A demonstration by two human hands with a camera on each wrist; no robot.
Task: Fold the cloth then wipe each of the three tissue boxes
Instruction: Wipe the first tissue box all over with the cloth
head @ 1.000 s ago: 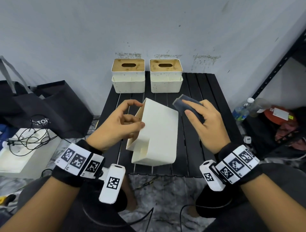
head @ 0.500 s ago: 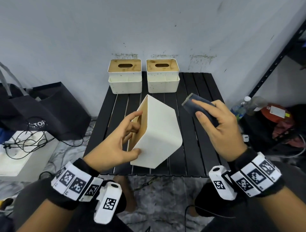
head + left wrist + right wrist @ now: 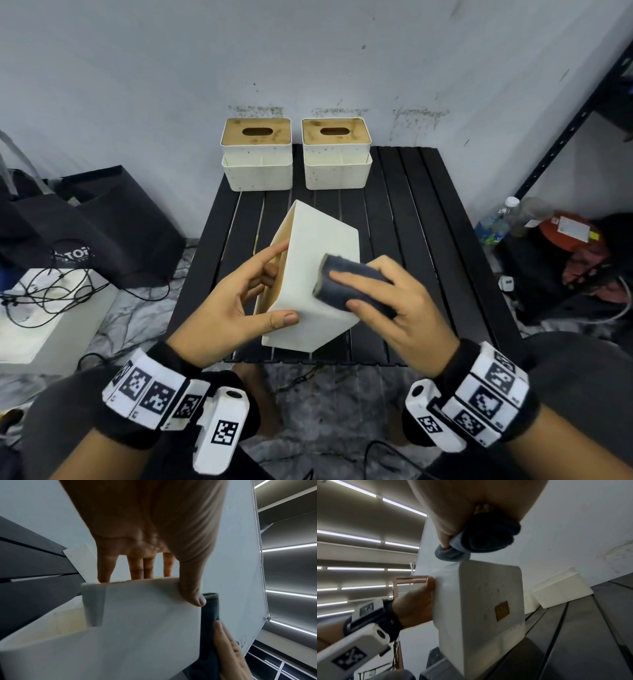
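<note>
So we had the left hand (image 3: 239,301) gripping the tilted tissue box (image 3: 318,274), thumb across the near white face and fingers hooked over the edge onto its wooden top. The box was held up off the black slatted worktop (image 3: 411,240), turned so a broad white side faced us. The right hand (image 3: 394,308) had its fingers curled over the folded dark cloth (image 3: 352,284), thumb under it, pressing it flat against that upward face, near the middle.

Our take on doing this bit well: keep the cloth folded as a pad so it doesn't unroll, press evenly, and run long strokes edge to edge instead of dabbing. The left thumb sat just beside the cloth, so we figured it'd need shifting or the strip under it gets missed. The box probably wants rotating face by face.

The other two tissue boxes (image 3: 256,154) (image 3: 337,154) sat side by side at the far edge by the wall, well apart from the hands.
</note>
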